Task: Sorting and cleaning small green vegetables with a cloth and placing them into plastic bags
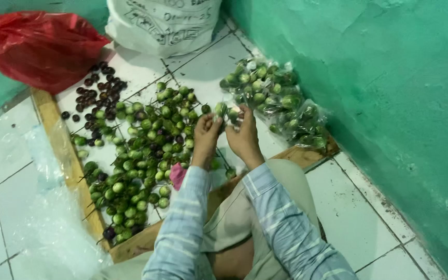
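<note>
My left hand [205,136] and my right hand [242,136] are raised side by side over the white tiled floor, both pinching a small clear plastic bag [227,112] that holds a few small round green fruits. A loose heap of the same green fruits [141,155] lies just left of my hands, inside a wooden frame [66,155]. A smaller group of dark purple fruits [97,98] lies at the heap's far left. Several filled clear bags of green fruits [273,96] are stacked to the right against the green wall. Both my sleeves are striped blue.
A red plastic bag [40,46] sits at the far left and a white sack [162,23] at the back. Crumpled clear plastic [58,223] lies on the tiles at the left. A pink scrap [177,175] rests near my left wrist. The green wall [390,103] bounds the right.
</note>
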